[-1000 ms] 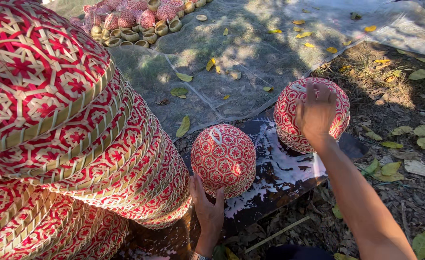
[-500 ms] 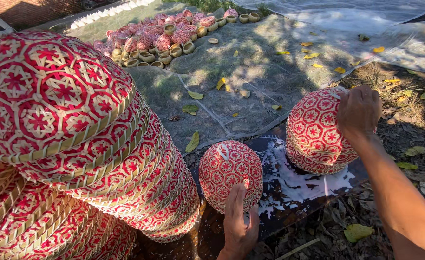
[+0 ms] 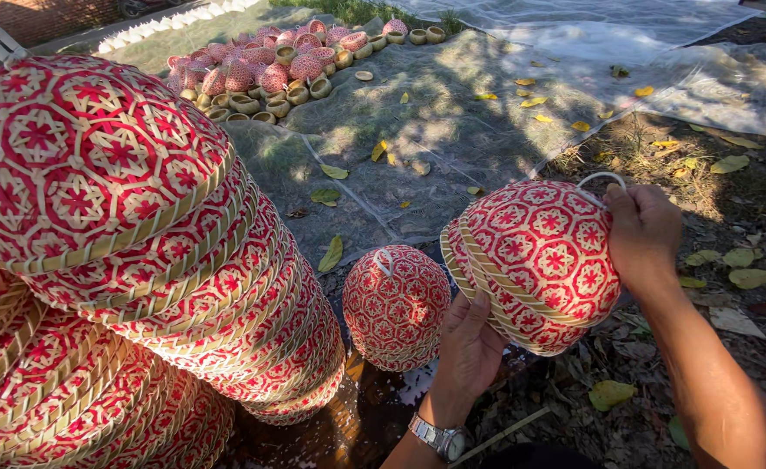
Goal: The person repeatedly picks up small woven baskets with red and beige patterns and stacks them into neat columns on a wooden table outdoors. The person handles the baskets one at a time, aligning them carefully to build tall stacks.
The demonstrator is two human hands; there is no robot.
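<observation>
Both hands hold up a stack of red-and-white woven bamboo baskets [image 3: 541, 260], tipped on its side above the ground. My right hand [image 3: 641, 236] grips its domed top by the small white loop. My left hand [image 3: 470, 343], with a metal watch at the wrist, supports the stack's lower rim. A second round woven basket stack [image 3: 395, 306] stands on a dark sheet just left of my left hand, untouched.
A tall leaning pile of the same woven baskets [image 3: 122, 269] fills the left. Grey tarps [image 3: 452, 113] cover the ground ahead, with many more baskets [image 3: 270, 65] laid out at the far end. Dry leaves and bare soil lie to the right.
The right-hand basket stack has been lifted off the dark sheet and tipped sideways. My left hand left the middle basket and moved under the lifted stack's rim.
</observation>
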